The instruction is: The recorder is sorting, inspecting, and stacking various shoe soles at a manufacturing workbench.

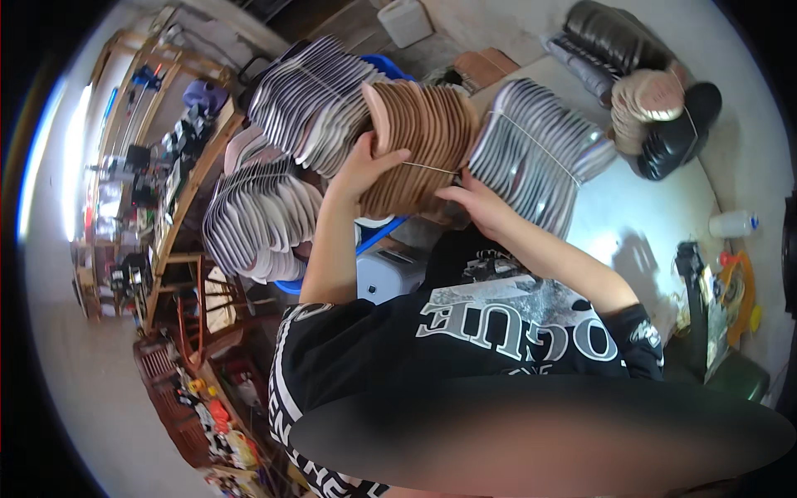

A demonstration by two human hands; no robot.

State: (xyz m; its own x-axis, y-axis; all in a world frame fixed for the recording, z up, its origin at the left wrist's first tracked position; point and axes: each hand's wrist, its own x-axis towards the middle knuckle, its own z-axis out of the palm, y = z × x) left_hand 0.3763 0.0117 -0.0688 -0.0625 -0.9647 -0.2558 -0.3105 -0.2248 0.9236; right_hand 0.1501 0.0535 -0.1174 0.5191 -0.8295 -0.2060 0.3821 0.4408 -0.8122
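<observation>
A bundle of tan and pink shoe insoles (432,120), tied round with a thin cord, is held between my two hands. My left hand (364,173) is closed on its left side, with the thumb lying across the near edges by the cord. Against the lower right side presses my right hand (481,203), its fingers partly hidden under the bundle. Close to the left lies a bundle of grey and white insoles (307,100), and below that another grey-white bundle (257,220). On the right, a tied silvery insole bundle (535,149) rests by the white table.
The white table (672,203) extends to the right, with black and beige insole bundles (652,104) at its far side. A blue tub (372,236) is under the left bundles. A clear bottle (732,223) stands right. Wooden shelving (187,178) with tools lines the left.
</observation>
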